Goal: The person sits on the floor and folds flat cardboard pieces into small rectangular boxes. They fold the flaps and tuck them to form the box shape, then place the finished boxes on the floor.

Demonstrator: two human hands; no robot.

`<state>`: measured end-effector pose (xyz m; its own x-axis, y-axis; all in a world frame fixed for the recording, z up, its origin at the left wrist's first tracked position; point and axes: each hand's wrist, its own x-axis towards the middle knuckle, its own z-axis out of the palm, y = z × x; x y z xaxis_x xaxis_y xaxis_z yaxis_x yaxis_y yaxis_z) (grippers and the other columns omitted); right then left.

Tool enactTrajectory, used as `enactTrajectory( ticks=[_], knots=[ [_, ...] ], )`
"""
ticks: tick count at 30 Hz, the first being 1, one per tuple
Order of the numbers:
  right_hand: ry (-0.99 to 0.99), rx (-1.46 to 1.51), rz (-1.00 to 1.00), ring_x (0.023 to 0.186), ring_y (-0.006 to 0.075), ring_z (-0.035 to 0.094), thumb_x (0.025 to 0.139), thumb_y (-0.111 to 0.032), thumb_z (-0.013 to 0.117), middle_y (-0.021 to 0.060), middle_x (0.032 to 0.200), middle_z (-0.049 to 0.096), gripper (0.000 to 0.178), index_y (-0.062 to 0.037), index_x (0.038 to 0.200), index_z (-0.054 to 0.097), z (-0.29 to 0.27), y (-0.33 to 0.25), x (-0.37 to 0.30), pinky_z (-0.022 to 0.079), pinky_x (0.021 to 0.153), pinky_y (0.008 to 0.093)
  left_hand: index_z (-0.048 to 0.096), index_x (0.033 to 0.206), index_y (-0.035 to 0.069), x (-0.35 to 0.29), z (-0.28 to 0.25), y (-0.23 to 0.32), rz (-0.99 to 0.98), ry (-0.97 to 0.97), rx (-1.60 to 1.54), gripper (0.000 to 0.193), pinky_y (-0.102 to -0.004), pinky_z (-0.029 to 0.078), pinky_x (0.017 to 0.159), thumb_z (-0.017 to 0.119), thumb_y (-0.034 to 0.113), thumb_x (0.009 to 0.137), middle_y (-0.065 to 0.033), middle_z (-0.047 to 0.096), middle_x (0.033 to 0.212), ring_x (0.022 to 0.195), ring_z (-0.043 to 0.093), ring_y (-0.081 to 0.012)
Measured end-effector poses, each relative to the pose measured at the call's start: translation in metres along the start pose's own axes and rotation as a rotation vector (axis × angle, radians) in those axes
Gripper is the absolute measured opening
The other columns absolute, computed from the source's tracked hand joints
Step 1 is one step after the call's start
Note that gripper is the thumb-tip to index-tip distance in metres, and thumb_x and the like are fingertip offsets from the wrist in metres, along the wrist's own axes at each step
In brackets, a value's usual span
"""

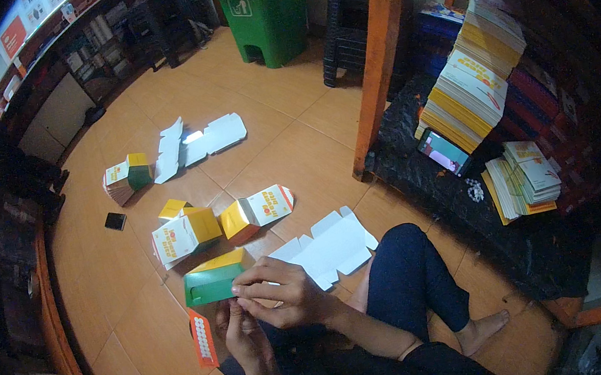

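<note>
A partly folded green, yellow and orange-red carton [212, 287] is held up before my lap. My left hand [244, 340] is closed on its lower side, thumb raised against the edge; some of those fingers are hidden. From the right, my right hand [280, 289] pinches the end of the green panel with thumb and fingertips. Just beyond the carton, on the floor, sit a folded white and yellow box [174, 240] and another yellow, orange and white box [257, 211]. An unfolded white carton blank [331, 245] lies flat beside my right forearm.
Farther off lie more white blanks [210, 140] and a stack of nested boxes [122, 180]. A small black object [115, 221] rests on the tiles [295, 143]. Flat carton stacks [469, 94] and a phone [445, 152] occupy the dark shelf at right, behind an orange post [379, 52].
</note>
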<state>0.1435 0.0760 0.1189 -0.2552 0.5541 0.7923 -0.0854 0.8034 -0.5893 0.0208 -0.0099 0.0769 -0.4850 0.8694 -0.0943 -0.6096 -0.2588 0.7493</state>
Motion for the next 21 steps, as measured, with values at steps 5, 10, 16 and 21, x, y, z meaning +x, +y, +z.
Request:
enactTrajectory(
  ticks=[5, 10, 16, 21],
  knots=[
    [-0.008, 0.033, 0.053, 0.085, 0.0251, 0.069, 0.078, -0.001, 0.077, 0.0113, 0.097, 0.072, 0.015, -0.0004, 0.092, 0.073, -0.002, -0.003, 0.001, 0.055, 0.074, 0.0355, 0.057, 0.126, -0.002, -0.002, 0.004, -0.001, 0.014, 0.015, 0.059, 0.027, -0.0288, 0.052, 0.091, 0.056, 0.009, 0.101, -0.0122, 0.064, 0.120, 0.107, 0.064, -0.0187],
    [0.006, 0.093, 0.090, 0.084, 0.0240, 0.069, 0.078, -0.001, 0.077, 0.0104, 0.095, 0.072, 0.012, -0.0008, 0.089, 0.073, 0.000, -0.004, 0.001, 0.055, 0.074, 0.0349, 0.058, 0.125, 0.000, -0.003, 0.011, 0.000, 0.025, -0.061, 0.021, 0.026, -0.0259, 0.051, 0.086, 0.059, 0.010, 0.100, -0.0090, 0.064, 0.116, 0.103, 0.063, -0.0144],
    [-0.009, 0.041, 0.037, 0.089, 0.0247, 0.066, 0.079, -0.005, 0.077, 0.0093, 0.099, 0.072, 0.016, -0.0037, 0.094, 0.074, 0.004, 0.007, -0.001, 0.052, 0.079, 0.0364, 0.057, 0.123, 0.001, 0.000, 0.020, 0.003, -0.001, 0.056, 0.011, 0.024, -0.0272, 0.051, 0.087, 0.057, 0.009, 0.100, -0.0078, 0.063, 0.114, 0.102, 0.062, -0.0133],
    [-0.069, -0.176, -0.079, 0.094, 0.0233, 0.058, 0.075, -0.013, 0.080, 0.0079, 0.111, 0.059, 0.030, -0.0091, 0.104, 0.074, 0.005, 0.012, -0.013, 0.046, 0.084, 0.0386, 0.056, 0.120, 0.003, 0.000, 0.033, 0.006, -0.059, 0.065, -0.069, 0.026, -0.0283, 0.049, 0.091, 0.055, 0.019, 0.100, -0.0056, 0.062, 0.110, 0.102, 0.061, -0.0144]
  ],
)
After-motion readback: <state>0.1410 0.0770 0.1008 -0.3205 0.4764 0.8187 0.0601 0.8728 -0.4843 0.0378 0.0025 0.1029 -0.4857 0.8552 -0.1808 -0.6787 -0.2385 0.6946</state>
